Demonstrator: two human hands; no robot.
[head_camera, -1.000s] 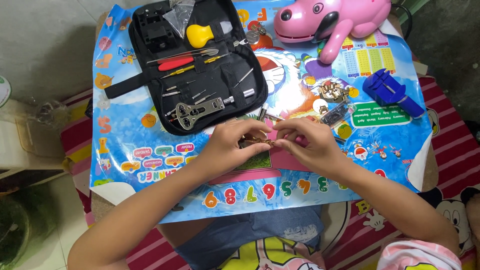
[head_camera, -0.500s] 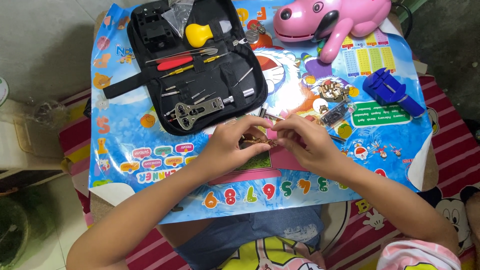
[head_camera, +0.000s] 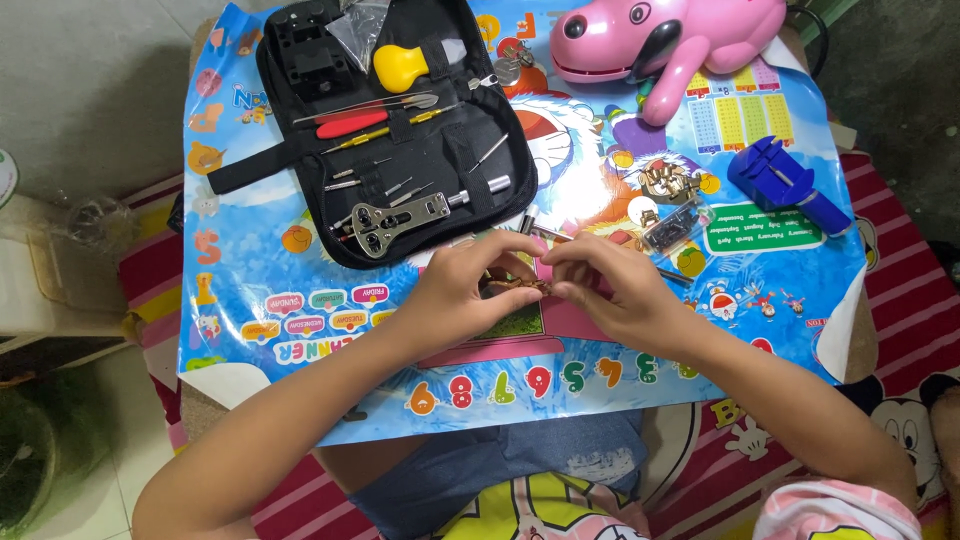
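Both forearms are angled inward from below. The left hand (head_camera: 462, 292) and the right hand (head_camera: 612, 292) are brought together, fingertips curled and pinched close, nearly touching.

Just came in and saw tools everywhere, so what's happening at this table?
A person's left hand and right hand pinch a small brownish piece together over a colourful mat. An open black tool case, a pink toy dog and a blue tool lie untouched beyond the hands.
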